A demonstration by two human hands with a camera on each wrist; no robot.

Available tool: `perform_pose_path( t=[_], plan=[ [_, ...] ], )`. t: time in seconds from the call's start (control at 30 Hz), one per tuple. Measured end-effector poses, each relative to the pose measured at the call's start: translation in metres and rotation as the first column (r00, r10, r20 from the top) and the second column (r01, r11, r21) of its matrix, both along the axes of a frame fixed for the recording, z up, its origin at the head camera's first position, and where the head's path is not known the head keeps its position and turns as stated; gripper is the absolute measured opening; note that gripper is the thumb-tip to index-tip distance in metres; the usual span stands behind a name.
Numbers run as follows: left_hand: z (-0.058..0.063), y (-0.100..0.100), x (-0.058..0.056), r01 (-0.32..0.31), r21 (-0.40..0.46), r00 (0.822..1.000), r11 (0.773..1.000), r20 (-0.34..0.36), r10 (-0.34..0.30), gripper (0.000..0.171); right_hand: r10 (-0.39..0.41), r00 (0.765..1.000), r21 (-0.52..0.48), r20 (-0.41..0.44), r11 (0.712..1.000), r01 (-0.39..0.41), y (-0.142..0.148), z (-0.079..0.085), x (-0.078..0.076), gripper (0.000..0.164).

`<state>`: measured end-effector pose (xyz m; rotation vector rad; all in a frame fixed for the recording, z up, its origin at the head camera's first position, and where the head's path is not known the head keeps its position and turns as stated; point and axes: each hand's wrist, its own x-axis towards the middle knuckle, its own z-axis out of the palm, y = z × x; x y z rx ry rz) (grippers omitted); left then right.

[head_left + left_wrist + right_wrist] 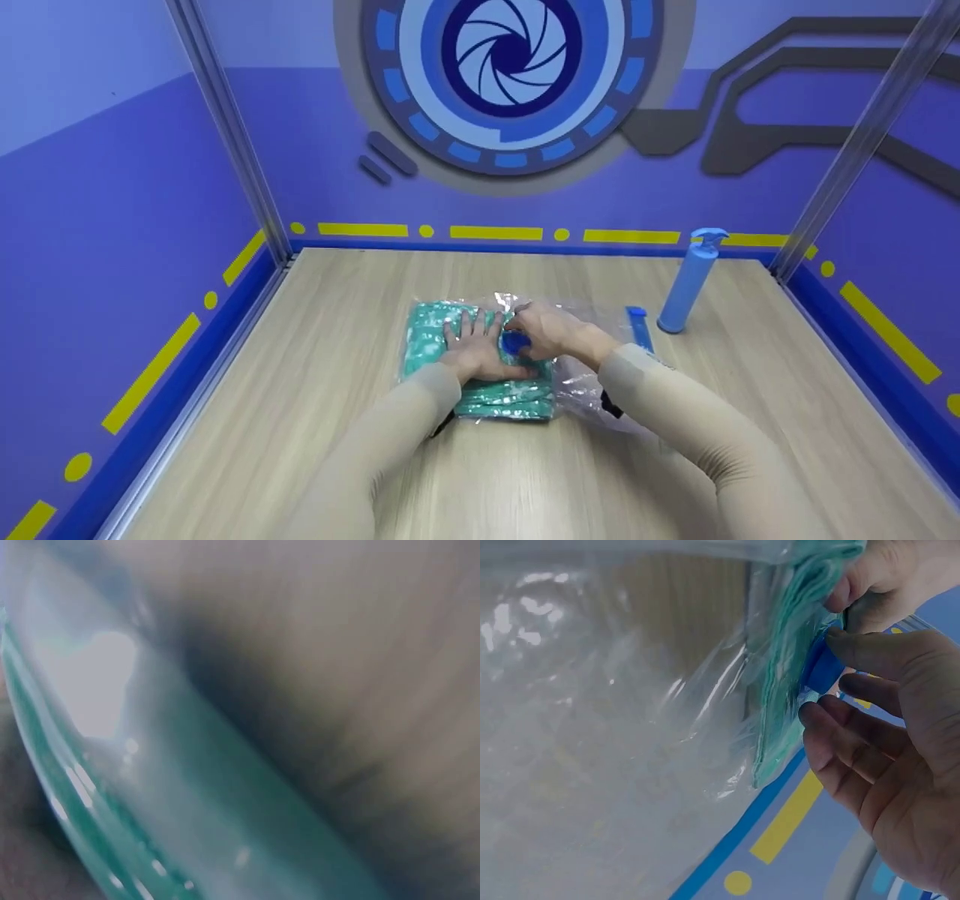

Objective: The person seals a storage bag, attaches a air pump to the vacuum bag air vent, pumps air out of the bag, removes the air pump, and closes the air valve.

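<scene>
A clear plastic storage bag (pixel 589 382) lies flat on the table with folded green-and-white patterned cloth (pixel 429 337) inside its left part. My left hand (pixel 480 352) presses on the bag over the cloth, fingers spread. Just right of it, my right hand (pixel 551 330) pinches a round blue valve cap (pixel 514 343) on the bag between curled fingers. From the right wrist view, the fingertips (pixel 838 641) sit at opposite edges of the blue cap (pixel 823 669). The left wrist view is blurred, with the shiny green side of the bag (pixel 247 795) close up.
A light blue hand pump (pixel 688 289) stands upright at the right, behind the bag. Near it, a blue sealing strip (pixel 640 328) lies along the bag's right end. Blue-purple printed walls (pixel 480 202) enclose the wooden table (pixel 247 420) at the back and sides.
</scene>
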<state>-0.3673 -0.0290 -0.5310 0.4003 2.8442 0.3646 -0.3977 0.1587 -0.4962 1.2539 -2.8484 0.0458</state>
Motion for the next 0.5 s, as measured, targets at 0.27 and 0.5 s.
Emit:
perform_pose_path(
  t=[0.27,0.5],
  plan=[
    [-0.004,0.000,-0.003,0.009,-0.005,1.000,1.000,0.001,-0.009,0.140,0.002,0.999,0.067,-0.033,0.998,0.000,-0.003,-0.005,0.002,0.013],
    [-0.004,0.000,-0.004,0.004,0.016,1.000,1.000,0.000,-0.004,0.139,-0.039,0.996,0.084,-0.075,0.995,0.046,-0.009,-0.006,0.001,0.025]
  ],
)
